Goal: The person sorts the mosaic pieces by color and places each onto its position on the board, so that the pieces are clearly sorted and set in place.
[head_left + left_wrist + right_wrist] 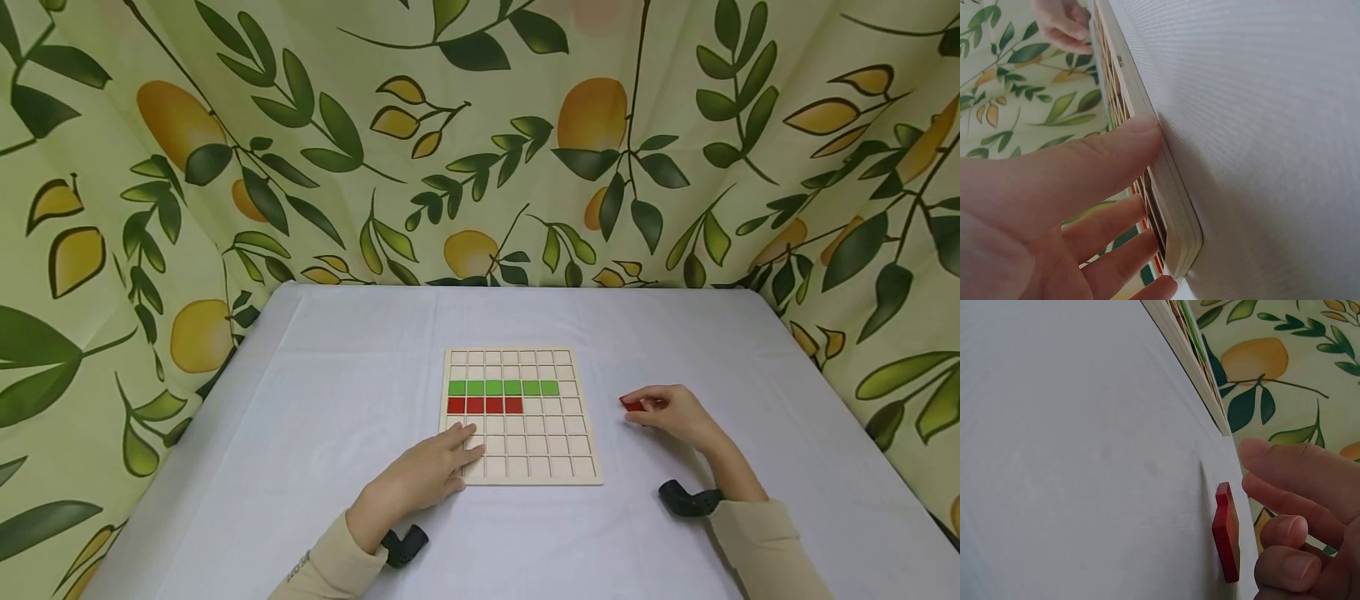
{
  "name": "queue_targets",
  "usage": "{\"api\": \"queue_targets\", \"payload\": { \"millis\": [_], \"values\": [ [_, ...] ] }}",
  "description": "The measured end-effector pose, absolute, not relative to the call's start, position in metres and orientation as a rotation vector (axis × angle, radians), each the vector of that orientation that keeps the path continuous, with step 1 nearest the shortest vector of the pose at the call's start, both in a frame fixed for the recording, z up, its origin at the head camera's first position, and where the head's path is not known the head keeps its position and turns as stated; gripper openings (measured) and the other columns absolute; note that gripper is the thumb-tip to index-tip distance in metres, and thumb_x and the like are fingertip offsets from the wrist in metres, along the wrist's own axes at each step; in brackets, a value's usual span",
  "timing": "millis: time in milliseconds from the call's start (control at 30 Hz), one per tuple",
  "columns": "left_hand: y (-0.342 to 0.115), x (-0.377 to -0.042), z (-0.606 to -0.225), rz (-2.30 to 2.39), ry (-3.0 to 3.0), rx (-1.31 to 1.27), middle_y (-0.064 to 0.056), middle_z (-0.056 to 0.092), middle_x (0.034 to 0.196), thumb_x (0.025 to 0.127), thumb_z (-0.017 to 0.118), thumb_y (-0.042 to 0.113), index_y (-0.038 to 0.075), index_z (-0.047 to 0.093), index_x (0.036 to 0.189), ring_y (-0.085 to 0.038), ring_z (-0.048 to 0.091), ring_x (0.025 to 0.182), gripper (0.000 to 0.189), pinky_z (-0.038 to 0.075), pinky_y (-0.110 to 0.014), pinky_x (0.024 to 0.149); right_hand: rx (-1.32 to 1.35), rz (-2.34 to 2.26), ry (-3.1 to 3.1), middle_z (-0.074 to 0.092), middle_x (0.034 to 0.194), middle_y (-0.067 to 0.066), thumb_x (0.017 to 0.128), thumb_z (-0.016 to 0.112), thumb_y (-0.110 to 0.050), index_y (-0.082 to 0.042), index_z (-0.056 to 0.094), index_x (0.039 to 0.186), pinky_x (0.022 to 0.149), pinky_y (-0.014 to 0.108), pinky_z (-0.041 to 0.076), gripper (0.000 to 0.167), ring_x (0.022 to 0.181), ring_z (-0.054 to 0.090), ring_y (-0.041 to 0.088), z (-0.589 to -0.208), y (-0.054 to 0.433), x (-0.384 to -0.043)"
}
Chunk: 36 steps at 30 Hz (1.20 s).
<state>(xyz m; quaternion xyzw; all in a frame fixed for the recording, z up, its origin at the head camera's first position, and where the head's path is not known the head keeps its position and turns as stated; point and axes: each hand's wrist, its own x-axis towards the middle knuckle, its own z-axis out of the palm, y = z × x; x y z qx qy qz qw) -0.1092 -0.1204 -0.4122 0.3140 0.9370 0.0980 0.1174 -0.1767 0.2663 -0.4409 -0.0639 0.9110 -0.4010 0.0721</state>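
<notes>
A pale wooden grid board lies on the table, with a row of green square tiles and below it a shorter row of red tiles. My left hand rests on the board's near left corner. Its fingers lie over the grid, and the thumb presses the side edge. Right of the board, my right hand hovers with loosely bent fingers around loose red tiles. In the right wrist view these red tiles lie on the cloth, apart from the fingertips.
A white cloth covers the table. Behind it and at both sides hangs a curtain printed with leaves and fruit. A black wrist device sits at the right cuff, another at the left.
</notes>
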Motion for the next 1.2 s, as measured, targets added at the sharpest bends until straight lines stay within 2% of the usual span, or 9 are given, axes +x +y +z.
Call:
{"api": "queue_targets", "payload": {
  "millis": [400, 900, 1200],
  "values": [
    [-0.120, -0.110, -0.414, 0.317, 2.735, 0.893, -0.012, 0.042, 0.153, 0.091, 0.066, 0.018, 0.015, 0.054, 0.139, -0.031, 0.040, 0.143, 0.049, 0.043, -0.045, 0.113, -0.203, -1.166, 2.719, 0.047, 0.070, 0.000, 0.079, 0.078, -0.018, 0.004, 0.069, 0.108, 0.052, 0.019, 0.035, 0.038, 0.061, 0.042, 0.004, -0.438, 0.285, -0.176],
    [-0.121, -0.111, -0.414, 0.318, 2.729, 0.891, -0.012, 0.042, 0.153, 0.091, 0.065, 0.018, 0.015, 0.053, 0.139, -0.031, 0.040, 0.143, 0.049, 0.043, -0.045, 0.113, -0.204, -1.162, 2.689, 0.044, 0.069, -0.001, 0.080, 0.077, -0.015, 0.006, 0.066, 0.111, 0.051, 0.019, 0.034, 0.039, 0.060, 0.040, 0.004, -0.444, 0.299, -0.176],
    [-0.121, -0.110, -0.413, 0.329, 2.728, 0.894, -0.012, 0.042, 0.153, 0.091, 0.065, 0.019, 0.015, 0.054, 0.139, -0.031, 0.040, 0.143, 0.049, 0.043, -0.045, 0.113, -0.246, -1.188, 2.676, 0.043, 0.066, -0.003, 0.080, 0.075, -0.008, 0.009, 0.066, 0.110, 0.050, 0.019, 0.034, 0.035, 0.059, 0.039, 0.003, -0.446, 0.301, -0.176]
  ]
}}
